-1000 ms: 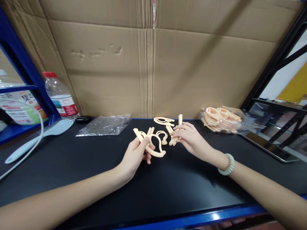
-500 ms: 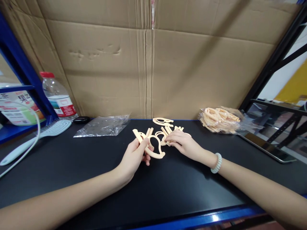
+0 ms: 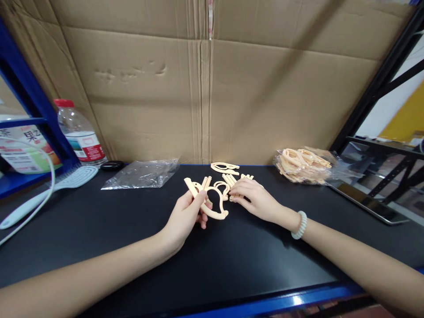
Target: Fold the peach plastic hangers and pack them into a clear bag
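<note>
My left hand (image 3: 185, 212) grips a cream plastic piece (image 3: 215, 215) with a curved, looped frame, held over the black table (image 3: 212, 265). To its right, my right hand (image 3: 253, 196) rests with bent fingers on a small group of cream plastic pieces (image 3: 228, 180); its fingertips hide part of them, and what they pinch, if anything, is too small to make out. Another cream piece (image 3: 225, 168) lies flat behind, near the cardboard.
Clear plastic bag (image 3: 141, 173), black case (image 3: 111, 165), pale blue hairbrush (image 3: 49, 194) and red-capped bottle (image 3: 82, 137) are on the left. Bagged cream pieces (image 3: 303, 165) and a dark tablet (image 3: 371, 203) lie on the right. Cardboard (image 3: 265, 88) stands behind.
The fingers of my right hand have shifted slightly among the small cream pieces. My left hand and its piece have barely moved.
</note>
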Motion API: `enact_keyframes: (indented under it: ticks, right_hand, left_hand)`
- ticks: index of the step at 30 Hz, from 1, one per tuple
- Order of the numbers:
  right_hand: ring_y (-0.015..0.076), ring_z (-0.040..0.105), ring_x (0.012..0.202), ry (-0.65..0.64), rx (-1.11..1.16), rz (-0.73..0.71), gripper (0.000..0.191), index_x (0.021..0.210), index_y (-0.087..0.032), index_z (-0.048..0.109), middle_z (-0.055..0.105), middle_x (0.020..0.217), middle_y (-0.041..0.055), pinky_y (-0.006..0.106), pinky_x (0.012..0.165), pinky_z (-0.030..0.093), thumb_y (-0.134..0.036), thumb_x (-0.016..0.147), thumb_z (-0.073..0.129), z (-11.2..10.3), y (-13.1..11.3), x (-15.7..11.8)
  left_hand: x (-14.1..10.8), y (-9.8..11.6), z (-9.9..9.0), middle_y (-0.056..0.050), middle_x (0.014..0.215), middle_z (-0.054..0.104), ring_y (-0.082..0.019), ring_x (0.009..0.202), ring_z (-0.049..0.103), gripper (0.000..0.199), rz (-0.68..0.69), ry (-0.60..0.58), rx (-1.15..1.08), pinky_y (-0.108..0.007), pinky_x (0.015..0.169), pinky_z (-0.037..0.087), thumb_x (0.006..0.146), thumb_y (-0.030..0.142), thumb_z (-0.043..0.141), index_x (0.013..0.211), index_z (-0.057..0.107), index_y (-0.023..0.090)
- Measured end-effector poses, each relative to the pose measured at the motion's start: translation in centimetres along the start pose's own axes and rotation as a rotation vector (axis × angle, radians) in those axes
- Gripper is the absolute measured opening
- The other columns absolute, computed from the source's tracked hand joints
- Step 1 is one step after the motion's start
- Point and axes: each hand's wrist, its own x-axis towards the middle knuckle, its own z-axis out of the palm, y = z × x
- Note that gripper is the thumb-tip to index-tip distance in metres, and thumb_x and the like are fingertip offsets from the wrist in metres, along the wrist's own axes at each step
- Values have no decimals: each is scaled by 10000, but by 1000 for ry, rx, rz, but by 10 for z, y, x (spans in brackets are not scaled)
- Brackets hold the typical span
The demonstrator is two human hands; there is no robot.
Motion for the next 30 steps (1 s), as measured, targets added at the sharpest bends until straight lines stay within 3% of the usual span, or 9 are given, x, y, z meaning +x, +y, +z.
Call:
enact_keyframes:
  ticks: [3, 6, 11, 18, 22, 25, 30]
  right_hand:
    - [205, 601, 988, 71, 46, 11, 139, 1002, -209, 638, 679, 987, 60, 414, 916, 468, -186, 925, 524, -2, -6, -2]
    - [218, 567, 1094, 171, 99, -48, 215, 1114, -217, 596, 635, 1127, 88, 439, 965, 450, -172, 921, 512, -7, -21, -5]
    - [237, 491, 1192, 30, 30, -287, 202, 1097, -216, 603, 545, 1269, 113, 445, 992, 434, -190, 912, 527, -14, -43, -7]
    - [215, 498, 1068, -13, -110, -376, 141, 966, -188, 633, 660, 965, 61, 413, 965, 427, -151, 928, 502, -12, -42, -6]
    - [216, 488, 1002, -35, -132, -374, 130, 930, -175, 637, 660, 910, 51, 409, 950, 411, -168, 930, 507, -10, -41, -8]
    - [209, 495, 946, -63, -140, -356, 144, 900, -176, 636, 656, 875, 49, 410, 931, 406, -190, 936, 497, -9, -41, -8]
    - [195, 522, 846, -69, -78, -296, 120, 881, -179, 632, 628, 786, 42, 393, 853, 435, -236, 917, 534, -9, -42, -9]
  left_hand:
    - [0, 2, -1, 24, 649, 559, -58, 431, 452, 281, -26, -32, 38, -165, 358, 390, 839, 413, 582, 768, 520, 148]
    - [1, 3, -1, 36, 606, 535, -47, 405, 409, 316, -30, -75, 117, -154, 346, 337, 831, 450, 590, 777, 552, 141]
    - [0, 5, 0, 48, 557, 480, -58, 415, 382, 358, 9, -156, 221, -164, 366, 297, 825, 495, 573, 758, 585, 143]
    - [-2, 5, -1, 38, 567, 450, -85, 468, 390, 372, 80, -246, 328, -189, 413, 331, 847, 477, 536, 640, 499, 169]
    - [-1, 2, -3, 41, 645, 476, -94, 502, 443, 212, 61, -299, 284, -191, 434, 372, 834, 380, 557, 827, 558, 168]
    - [-1, 1, -4, 39, 707, 499, -99, 520, 476, 256, 75, -294, 256, -199, 450, 409, 849, 359, 541, 1031, 566, 180]
    - [-3, 3, -2, 10, 780, 542, -114, 583, 512, 284, 161, -237, 246, -208, 487, 457, 866, 350, 531, 1086, 561, 173]
